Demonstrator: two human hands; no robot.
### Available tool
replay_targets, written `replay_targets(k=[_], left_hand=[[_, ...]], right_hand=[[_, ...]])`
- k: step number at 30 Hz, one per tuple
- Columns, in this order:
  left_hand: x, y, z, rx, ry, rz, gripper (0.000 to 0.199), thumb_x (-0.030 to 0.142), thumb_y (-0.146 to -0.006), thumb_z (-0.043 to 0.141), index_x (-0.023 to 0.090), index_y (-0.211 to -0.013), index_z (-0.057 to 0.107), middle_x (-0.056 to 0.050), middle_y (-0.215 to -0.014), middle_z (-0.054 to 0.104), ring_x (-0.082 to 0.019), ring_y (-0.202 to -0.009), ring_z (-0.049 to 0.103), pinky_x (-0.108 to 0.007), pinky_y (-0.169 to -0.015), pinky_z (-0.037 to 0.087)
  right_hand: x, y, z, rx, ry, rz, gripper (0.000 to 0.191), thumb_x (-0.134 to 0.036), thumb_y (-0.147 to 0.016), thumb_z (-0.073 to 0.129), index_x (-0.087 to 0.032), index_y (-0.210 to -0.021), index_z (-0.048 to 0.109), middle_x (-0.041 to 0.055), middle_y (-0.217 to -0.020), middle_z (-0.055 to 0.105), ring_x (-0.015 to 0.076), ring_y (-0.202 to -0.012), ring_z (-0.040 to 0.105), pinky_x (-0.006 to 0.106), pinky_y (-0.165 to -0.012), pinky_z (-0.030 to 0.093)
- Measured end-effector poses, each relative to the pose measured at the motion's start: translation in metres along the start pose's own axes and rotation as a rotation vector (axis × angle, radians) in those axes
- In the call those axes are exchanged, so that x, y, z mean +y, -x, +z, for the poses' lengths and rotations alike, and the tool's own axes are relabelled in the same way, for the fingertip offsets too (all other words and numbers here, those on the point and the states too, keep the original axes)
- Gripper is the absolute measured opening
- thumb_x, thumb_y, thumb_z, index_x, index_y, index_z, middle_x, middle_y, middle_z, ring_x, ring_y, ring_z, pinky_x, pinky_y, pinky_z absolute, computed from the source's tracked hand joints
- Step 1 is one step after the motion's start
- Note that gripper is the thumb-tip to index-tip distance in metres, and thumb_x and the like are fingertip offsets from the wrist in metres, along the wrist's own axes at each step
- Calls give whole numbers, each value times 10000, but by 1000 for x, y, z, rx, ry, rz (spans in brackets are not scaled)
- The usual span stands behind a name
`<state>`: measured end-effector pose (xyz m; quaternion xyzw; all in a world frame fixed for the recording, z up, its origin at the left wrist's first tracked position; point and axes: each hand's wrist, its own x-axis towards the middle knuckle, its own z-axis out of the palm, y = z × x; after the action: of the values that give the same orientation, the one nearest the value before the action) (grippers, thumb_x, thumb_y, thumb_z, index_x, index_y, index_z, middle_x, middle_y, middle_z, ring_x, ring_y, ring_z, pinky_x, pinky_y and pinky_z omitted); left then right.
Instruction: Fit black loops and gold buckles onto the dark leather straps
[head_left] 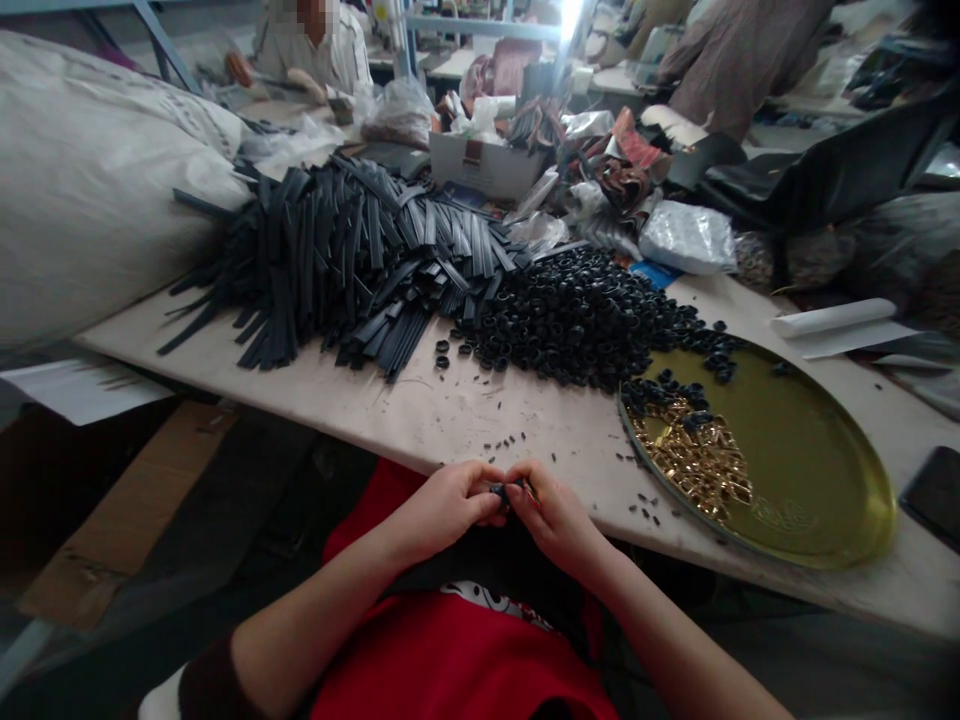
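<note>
My left hand (457, 500) and my right hand (559, 515) meet just off the table's front edge, fingertips pinched together. Between them is a small black strap loop (498, 490), mostly covered by my fingers. A glint of a gold-coloured metal piece (532, 490) shows at my right fingers; its full shape is hidden. On the table beyond lies a heap of similar black loops (570, 310). To the right, a round gold-coloured tray (817, 460) holds a pile of small gold metal buckles (694, 460) with some black loops on top.
A large stack of black strips (330, 250) covers the table's left side, beside a bulging white sack (97, 190). Behind are a white box (487, 165) and plastic bags. A phone (934, 495) lies at the right edge. A person (315, 50) sits across the table.
</note>
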<state>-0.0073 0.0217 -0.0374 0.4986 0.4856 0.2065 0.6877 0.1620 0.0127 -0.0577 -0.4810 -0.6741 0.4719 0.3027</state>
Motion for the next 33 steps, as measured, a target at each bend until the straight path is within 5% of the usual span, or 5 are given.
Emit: replay_targets(k=[4,10,26,33], left_hand=[[5,-3,-3,-15,47,-12,340,250,-748,542,154,-1074,534,-33,-806,669,-146,-736,643,-261,-680,482],[19,-5,-13,-88,-226,-71,253,329,-798,450,142,-692,584,-15,-631,635,-119,-541,590,-219,-536,453],[38,-25,-31,-102,-245,-27,242,329,-788,445,162,-642,541,11,-550,568,-118,-499,554,-206,-500,417],[34,-39,-29,11,-739,212,293,308,-834,398,189,-693,625,-22,-631,632,-159,-577,569,-234,-528,392]], right_hand=[[3,1,3,27,-220,69,240,-416,-883,365,-225,-957,489,-16,-655,516,131,-562,468,259,-539,341],[6,-3,9,124,-92,37,257,-394,-882,377,-237,-1050,491,-14,-646,497,148,-566,470,275,-546,343],[11,-33,6,143,-106,1,289,-428,-855,405,-224,-1019,527,38,-786,591,182,-677,545,292,-623,411],[15,-43,4,191,-106,117,390,-441,-888,291,-208,-1083,536,21,-647,573,180,-589,532,300,-554,412]])
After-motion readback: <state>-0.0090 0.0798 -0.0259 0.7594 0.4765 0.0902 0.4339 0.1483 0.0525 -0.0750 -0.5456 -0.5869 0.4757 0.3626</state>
